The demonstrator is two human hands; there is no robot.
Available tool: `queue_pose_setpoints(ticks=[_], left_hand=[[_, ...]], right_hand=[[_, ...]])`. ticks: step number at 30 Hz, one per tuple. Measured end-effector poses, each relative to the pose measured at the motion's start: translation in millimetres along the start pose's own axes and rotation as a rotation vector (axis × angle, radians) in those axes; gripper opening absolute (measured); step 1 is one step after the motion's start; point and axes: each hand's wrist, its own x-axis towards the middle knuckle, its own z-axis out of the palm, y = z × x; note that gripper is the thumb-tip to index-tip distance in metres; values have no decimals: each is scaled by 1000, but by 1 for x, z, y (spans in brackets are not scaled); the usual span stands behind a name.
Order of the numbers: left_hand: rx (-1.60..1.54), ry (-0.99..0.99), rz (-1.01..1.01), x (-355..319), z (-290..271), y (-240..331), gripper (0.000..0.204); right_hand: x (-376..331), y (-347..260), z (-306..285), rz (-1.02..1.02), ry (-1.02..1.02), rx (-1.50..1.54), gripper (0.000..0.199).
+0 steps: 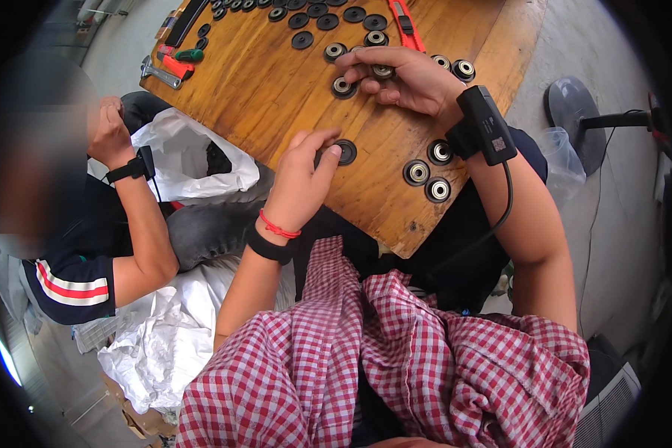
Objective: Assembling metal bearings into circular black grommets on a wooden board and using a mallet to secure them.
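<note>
My left hand (305,172) is over the near part of the wooden table, its thumb and fingertips closed on the edge of a flat black plastic wheel (346,152). Palm turned up, my right hand (418,81) has its fingers partly curled around a small metal bearing (383,72). Beneath and beside those fingers lie black wheels with metal bearings in their centres, one of them a wheel (343,87) just under the fingertips. Closer to me, to the right of my left hand, three more bearing-fitted wheels (417,172) form a small cluster.
Plain black wheels (327,21) cover the table's far side, near a red utility knife (405,26). An adjustable wrench (160,73) and a green-handled tool (189,55) lie at the left edge. A co-worker's hand (110,134) is at left, above a white plastic bag (179,160).
</note>
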Motion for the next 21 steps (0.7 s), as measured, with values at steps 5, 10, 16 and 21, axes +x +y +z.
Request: queue_pose_setpoints(ticks=[5,10,16,21], left_hand=[[432,165,152,-7,8,16,58],[443,248,286,-30,-10,8,71],[198,292,142,-49,-27,-14,65],[284,409,173,-84,-41,-34,48]], right_hand=[[-53,2,26,60,-119,-20,27],[-96,29,73,436,-696,-489,25],[-88,49,64,151,-678,-765,24],[-65,28,52,335,-296,-806,23]])
